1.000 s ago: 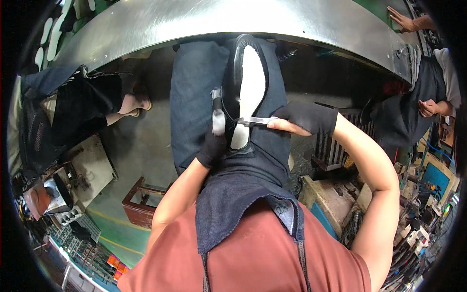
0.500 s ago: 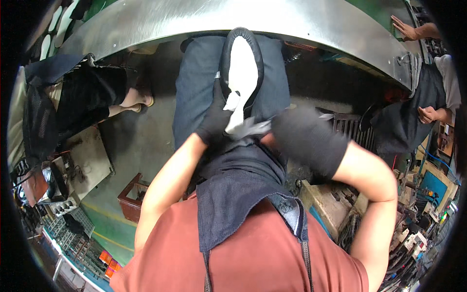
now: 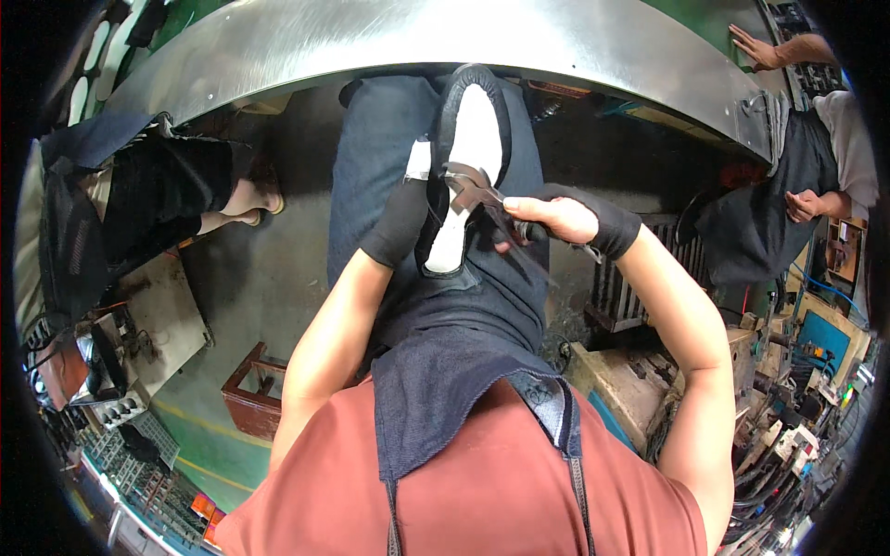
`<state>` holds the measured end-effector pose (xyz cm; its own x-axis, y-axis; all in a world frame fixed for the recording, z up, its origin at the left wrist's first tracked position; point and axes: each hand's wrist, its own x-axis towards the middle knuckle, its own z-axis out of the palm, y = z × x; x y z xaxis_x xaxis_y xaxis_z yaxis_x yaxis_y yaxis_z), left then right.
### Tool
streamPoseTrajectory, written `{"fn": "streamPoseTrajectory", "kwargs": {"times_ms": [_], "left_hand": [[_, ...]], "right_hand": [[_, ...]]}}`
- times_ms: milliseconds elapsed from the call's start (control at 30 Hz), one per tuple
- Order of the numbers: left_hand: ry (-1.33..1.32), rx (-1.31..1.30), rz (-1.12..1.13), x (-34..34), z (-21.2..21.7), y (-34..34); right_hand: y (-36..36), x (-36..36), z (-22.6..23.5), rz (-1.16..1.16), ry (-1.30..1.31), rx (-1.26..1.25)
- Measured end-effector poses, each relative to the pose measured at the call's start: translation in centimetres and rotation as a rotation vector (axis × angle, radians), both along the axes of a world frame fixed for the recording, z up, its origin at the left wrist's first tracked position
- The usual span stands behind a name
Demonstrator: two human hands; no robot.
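Observation:
A black shoe upper (image 3: 448, 120) with a white sole-side insole (image 3: 477, 125) lies bottom up across my thighs, its toe pointing to the bench. My left hand (image 3: 403, 208), in a black covering, is closed round the shoe's left side; a white patch (image 3: 419, 159) shows at its fingers. In my right hand (image 3: 561, 218), with a black wrist wrap, is a dark-handled metal tool, seemingly lasting pincers (image 3: 471, 190). Its metal head lies over the middle of the white insole. Motion blurs the tool, and whether its jaws touch the shoe I cannot tell.
A shiny metal bench edge (image 3: 371, 42) curves ahead of my knees. At the right a co-worker's hand (image 3: 760, 48) lies on a green surface. Another person's legs (image 3: 246, 195) are at the left. A brown crate (image 3: 255, 389) and a slatted rack (image 3: 640, 278) stand on the floor.
My right hand has swung in with the tool, from right of the shoe's heel to over its middle. The shoe has shifted slightly and lies nearer me.

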<state>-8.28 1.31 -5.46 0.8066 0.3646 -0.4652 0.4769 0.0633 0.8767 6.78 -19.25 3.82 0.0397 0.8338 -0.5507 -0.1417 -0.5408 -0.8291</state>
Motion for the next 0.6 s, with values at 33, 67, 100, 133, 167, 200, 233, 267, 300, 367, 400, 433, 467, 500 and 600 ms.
{"fn": "streamPoseTrajectory", "kwargs": {"times_ms": [33, 67, 100, 133, 167, 200, 233, 267, 300, 367, 400, 433, 467, 500, 600], "left_hand": [[0.026, 0.01, -0.068, -0.3, -2.7, 0.5], [0.051, 0.017, -0.141, -0.3, -4.2, 0.8], [0.052, 0.02, -0.136, 0.2, -3.6, 0.2], [-0.044, -0.058, 0.051, 0.8, -3.1, -0.8], [-0.138, -0.139, 0.223, 1.1, -2.2, -1.8], [-0.279, 0.202, 0.119, 1.1, -1.7, -2.1], [-0.325, 0.341, 0.093, 1.3, -1.2, -2.5], [-0.369, 0.478, 0.061, 1.7, -0.1, -2.8], [-0.34, 0.313, 0.03, 2.1, 2.6, -2.7], [-0.349, 0.335, 0.044, 2.3, 2.3, -2.6], [-0.347, 0.358, 0.065, 1.9, 1.8, -2.5], [-0.417, 0.442, -0.022, 1.3, -0.3, -1.7], [-0.397, 0.402, -0.131, 0.9, 2.3, -2.2], [-0.302, 0.404, -0.138, 0.5, -1.1, -2.2], [-0.26, -0.1, -0.135, 1.8, 2.5, -2.1]], "right_hand": [[0.5, -1.1, 0.7, -0.095, 0.028, -0.129], [0.9, -2.2, 1.5, -0.195, 0.056, -0.259], [1.2, -3.3, 3.4, 0.107, -0.766, -0.114], [0.7, -4.1, 2.8, 0.109, -1.245, 0.178], [0.2, -3.3, 2.8, 0.152, -1.354, 0.207], [-0.5, -2.1, 2.9, 0.205, -1.462, 0.24], [-1.2, -1.8, 3.3, 0.256, -1.424, 0.149], [-1.9, -1.2, 3.2, 0.221, -1.494, 0.229], [-2.5, -0.6, 4.0, 0.254, -1.422, 0.194], [-2.3, 0.0, 6.1, 0.286, -1.357, 0.168], [-1.4, -0.6, 7.1, 0.315, -1.284, 0.155], [-0.2, -1.5, 8.1, 0.344, -1.211, 0.142], [1.0, -2.9, 9.2, 0.264, -1.253, 0.244], [3.1, -4.4, 9.7, 0.269, -1.174, 0.408], [2.3, -2.2, 6.1, 0.357, -1.172, 0.709]]}}
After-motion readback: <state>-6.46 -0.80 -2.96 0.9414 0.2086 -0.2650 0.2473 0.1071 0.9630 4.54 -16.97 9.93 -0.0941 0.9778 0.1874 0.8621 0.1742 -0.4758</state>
